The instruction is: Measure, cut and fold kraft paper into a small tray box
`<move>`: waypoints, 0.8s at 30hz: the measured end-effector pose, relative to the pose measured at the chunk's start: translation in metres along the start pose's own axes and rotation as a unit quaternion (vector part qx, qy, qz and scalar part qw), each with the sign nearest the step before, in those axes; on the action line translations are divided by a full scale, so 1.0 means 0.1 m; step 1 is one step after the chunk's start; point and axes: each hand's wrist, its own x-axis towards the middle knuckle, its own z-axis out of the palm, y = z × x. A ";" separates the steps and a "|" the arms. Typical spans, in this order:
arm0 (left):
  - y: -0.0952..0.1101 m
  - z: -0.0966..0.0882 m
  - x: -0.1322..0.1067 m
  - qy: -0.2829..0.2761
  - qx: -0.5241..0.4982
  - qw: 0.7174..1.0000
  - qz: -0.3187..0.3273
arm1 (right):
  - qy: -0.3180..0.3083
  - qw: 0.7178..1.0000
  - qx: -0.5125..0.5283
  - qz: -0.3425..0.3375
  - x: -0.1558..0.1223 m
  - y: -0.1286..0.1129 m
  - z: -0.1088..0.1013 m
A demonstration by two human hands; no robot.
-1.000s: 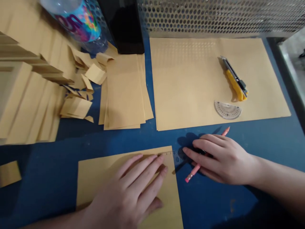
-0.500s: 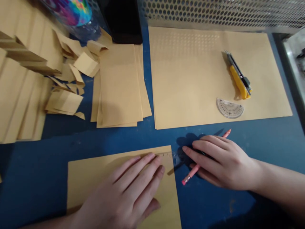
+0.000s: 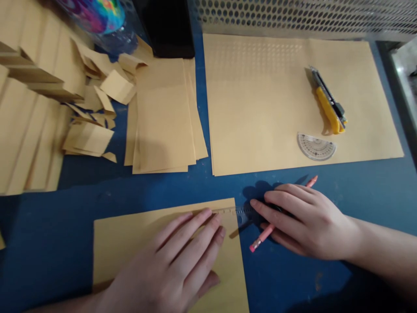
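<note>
A sheet of tan paper point(image 3: 130, 234) lies at the front of the blue table. My left hand point(image 3: 176, 261) rests flat on it, fingers stretched out, pressing near a clear ruler point(image 3: 241, 213) that runs along the sheet's upper edge and sticks out past its right side. Just right of the sheet, my right hand point(image 3: 302, 221) has a pink pencil point(image 3: 263, 237) tucked in its fingers, eraser end toward the paper. The index fingertip of that hand touches the ruler's right end or lies right beside it. Most of the ruler's left part is hidden under my left hand.
A yellow box cutter point(image 3: 329, 106) and a clear protractor point(image 3: 316, 147) lie on a large tan sheet point(image 3: 254, 108). Left of it are a stack of smaller sheets point(image 3: 163, 117), paper scraps point(image 3: 87, 138), folded paper piles point(image 3: 39, 134), a bottle point(image 3: 114, 37) and a black phone-like slab point(image 3: 167, 26). Perforated metal point(image 3: 293, 17) borders the back.
Both hands, the ruler and the pencil stay almost where they were. The view has shifted very slightly.
</note>
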 end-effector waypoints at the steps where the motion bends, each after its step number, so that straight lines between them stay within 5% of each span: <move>1: 0.00 0.00 -0.01 0.001 0.000 1.000 0.001 | 0.001 1.000 -0.002 -0.001 0.00 0.00 0.00; 24: 0.03 -0.05 -0.04 -0.012 0.011 1.000 0.024 | -0.002 1.000 -0.014 -0.012 -0.05 -0.07 0.00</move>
